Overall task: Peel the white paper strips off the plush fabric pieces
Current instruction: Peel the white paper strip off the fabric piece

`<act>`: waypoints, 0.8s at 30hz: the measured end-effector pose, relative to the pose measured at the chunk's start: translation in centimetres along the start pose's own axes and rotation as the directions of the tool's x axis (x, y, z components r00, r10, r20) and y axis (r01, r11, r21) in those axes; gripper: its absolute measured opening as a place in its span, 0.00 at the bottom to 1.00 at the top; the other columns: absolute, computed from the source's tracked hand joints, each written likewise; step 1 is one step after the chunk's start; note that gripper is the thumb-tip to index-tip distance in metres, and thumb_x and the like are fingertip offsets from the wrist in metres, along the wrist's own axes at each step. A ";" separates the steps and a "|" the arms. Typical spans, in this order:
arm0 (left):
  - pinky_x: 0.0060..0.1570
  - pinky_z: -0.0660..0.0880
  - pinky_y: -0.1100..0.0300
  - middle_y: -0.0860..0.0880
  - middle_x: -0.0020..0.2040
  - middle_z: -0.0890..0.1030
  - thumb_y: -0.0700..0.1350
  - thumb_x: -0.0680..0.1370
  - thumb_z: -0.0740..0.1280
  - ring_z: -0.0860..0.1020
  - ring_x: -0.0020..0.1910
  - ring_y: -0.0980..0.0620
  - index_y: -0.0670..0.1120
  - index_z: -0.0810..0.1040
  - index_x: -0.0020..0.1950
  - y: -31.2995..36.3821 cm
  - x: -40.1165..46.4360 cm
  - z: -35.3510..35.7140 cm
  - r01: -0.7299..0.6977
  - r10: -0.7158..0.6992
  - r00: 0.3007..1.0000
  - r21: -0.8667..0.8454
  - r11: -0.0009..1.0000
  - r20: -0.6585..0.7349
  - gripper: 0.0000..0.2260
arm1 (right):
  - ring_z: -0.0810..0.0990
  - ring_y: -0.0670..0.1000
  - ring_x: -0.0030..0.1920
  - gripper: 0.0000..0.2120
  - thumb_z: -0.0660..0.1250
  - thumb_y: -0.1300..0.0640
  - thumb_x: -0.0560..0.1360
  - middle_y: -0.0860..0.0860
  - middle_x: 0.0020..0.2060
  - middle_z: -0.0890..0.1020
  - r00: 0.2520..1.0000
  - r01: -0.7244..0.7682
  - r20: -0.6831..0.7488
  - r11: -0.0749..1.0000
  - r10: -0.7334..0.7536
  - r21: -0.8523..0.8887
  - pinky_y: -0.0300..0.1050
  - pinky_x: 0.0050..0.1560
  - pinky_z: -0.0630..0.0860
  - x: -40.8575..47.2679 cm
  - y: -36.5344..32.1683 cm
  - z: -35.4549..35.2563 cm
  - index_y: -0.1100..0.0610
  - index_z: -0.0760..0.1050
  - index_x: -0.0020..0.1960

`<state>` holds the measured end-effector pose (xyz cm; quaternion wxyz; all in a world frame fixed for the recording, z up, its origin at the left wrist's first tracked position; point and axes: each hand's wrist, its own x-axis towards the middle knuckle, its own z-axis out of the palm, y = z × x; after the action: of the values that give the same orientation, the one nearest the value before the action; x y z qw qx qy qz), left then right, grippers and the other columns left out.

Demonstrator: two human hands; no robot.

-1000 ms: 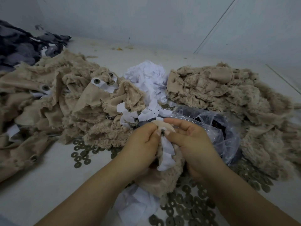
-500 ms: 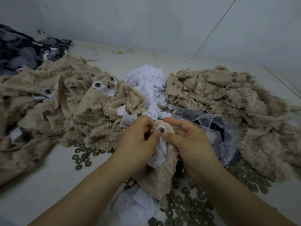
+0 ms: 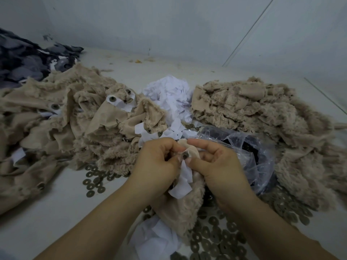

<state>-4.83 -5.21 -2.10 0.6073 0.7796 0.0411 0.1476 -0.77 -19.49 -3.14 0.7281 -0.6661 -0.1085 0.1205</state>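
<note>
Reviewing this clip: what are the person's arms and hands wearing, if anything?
Nothing that shows. The left hand and right hand are bare, with no gloves, rings or watch visible. Both forearms are uncovered right to the bottom edge of the picture, so no sleeve is in view. Fingernails look short and unpainted.

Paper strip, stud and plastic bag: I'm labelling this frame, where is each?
paper strip [image 3: 183, 182]: head view, its hanging middle.
stud [image 3: 185, 156]: head view, its face.
plastic bag [image 3: 262, 156]: head view, its crinkled wall.
</note>
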 end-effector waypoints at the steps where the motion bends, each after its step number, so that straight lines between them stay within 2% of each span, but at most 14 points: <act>1: 0.45 0.80 0.45 0.37 0.41 0.83 0.29 0.76 0.66 0.81 0.43 0.40 0.45 0.82 0.41 -0.1 0.0 0.1 -0.006 0.006 1.000 0.014 1.000 -0.008 0.13 | 0.87 0.56 0.44 0.17 0.70 0.72 0.74 0.57 0.41 0.87 1.000 0.004 -0.002 1.000 -0.004 -0.009 0.49 0.45 0.84 -0.1 0.1 0.1 0.55 0.81 0.56; 3: 0.43 0.80 0.52 0.39 0.41 0.83 0.29 0.76 0.66 0.81 0.42 0.43 0.48 0.81 0.40 -0.3 -0.1 0.3 -0.009 0.010 1.000 0.027 1.000 -0.025 0.15 | 0.86 0.53 0.41 0.17 0.70 0.72 0.74 0.56 0.40 0.87 1.000 0.010 -0.002 1.000 -0.010 -0.017 0.44 0.42 0.83 -0.2 0.3 0.2 0.54 0.81 0.56; 5: 0.41 0.80 0.55 0.41 0.40 0.83 0.29 0.76 0.66 0.81 0.41 0.46 0.50 0.81 0.39 -0.6 0.0 0.4 -0.011 0.012 0.999 0.034 0.999 -0.034 0.16 | 0.85 0.52 0.39 0.17 0.70 0.72 0.74 0.56 0.39 0.87 1.000 0.015 -0.004 1.000 -0.015 -0.024 0.46 0.42 0.83 -0.1 0.4 0.2 0.53 0.81 0.56; 7: 0.40 0.80 0.58 0.42 0.39 0.83 0.29 0.75 0.67 0.82 0.40 0.48 0.50 0.80 0.39 -0.7 0.0 0.4 -0.008 0.010 0.999 0.046 0.999 -0.044 0.16 | 0.85 0.53 0.39 0.17 0.70 0.71 0.74 0.56 0.39 0.87 1.000 0.023 -0.001 0.999 -0.023 -0.038 0.49 0.44 0.83 0.0 0.5 0.3 0.53 0.81 0.57; 10: 0.34 0.77 0.66 0.43 0.37 0.82 0.29 0.75 0.66 0.80 0.34 0.55 0.52 0.80 0.38 -0.7 -0.1 0.4 -0.005 0.009 0.999 0.065 0.998 -0.050 0.17 | 0.87 0.53 0.43 0.17 0.69 0.72 0.75 0.55 0.41 0.88 0.999 0.039 0.010 0.998 -0.038 -0.042 0.44 0.44 0.83 -0.1 0.7 0.3 0.55 0.81 0.58; 15: 0.32 0.77 0.63 0.41 0.38 0.83 0.32 0.77 0.67 0.80 0.33 0.50 0.43 0.83 0.43 -0.7 0.0 -0.2 0.006 -0.007 0.999 -0.032 0.999 -0.032 0.09 | 0.87 0.53 0.47 0.13 0.69 0.69 0.76 0.54 0.43 0.88 0.998 0.029 0.053 1.000 -0.029 -0.006 0.43 0.47 0.84 0.2 0.1 -0.2 0.55 0.81 0.56; 19: 0.37 0.79 0.57 0.43 0.37 0.83 0.32 0.77 0.67 0.81 0.37 0.46 0.51 0.82 0.40 -0.7 -0.3 0.0 -0.033 0.033 0.999 0.008 0.999 -0.022 0.15 | 0.87 0.53 0.46 0.14 0.68 0.69 0.77 0.54 0.43 0.88 0.999 0.015 0.046 1.000 -0.015 -0.002 0.46 0.48 0.83 0.3 0.2 -0.1 0.54 0.82 0.57; 21: 0.37 0.79 0.59 0.46 0.36 0.82 0.31 0.76 0.66 0.81 0.36 0.51 0.53 0.81 0.38 -0.7 -0.3 0.1 -0.045 0.046 0.999 0.046 0.998 -0.020 0.17 | 0.85 0.55 0.42 0.15 0.69 0.69 0.76 0.56 0.40 0.87 0.999 0.031 0.036 0.999 -0.029 -0.033 0.46 0.44 0.83 0.3 0.3 0.0 0.51 0.83 0.56; 24: 0.37 0.78 0.63 0.50 0.35 0.82 0.31 0.77 0.65 0.80 0.36 0.55 0.53 0.80 0.38 -0.8 -0.1 0.2 -0.068 0.069 0.997 0.090 0.994 -0.015 0.17 | 0.85 0.63 0.44 0.16 0.68 0.69 0.77 0.59 0.42 0.87 0.999 0.042 0.011 0.999 -0.042 -0.033 0.57 0.50 0.81 0.4 0.6 0.0 0.50 0.83 0.55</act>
<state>-4.81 -5.25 -2.96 0.5658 0.8057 0.0262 0.1733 -0.39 -19.28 -3.74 0.7186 -0.6751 -0.1282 0.1067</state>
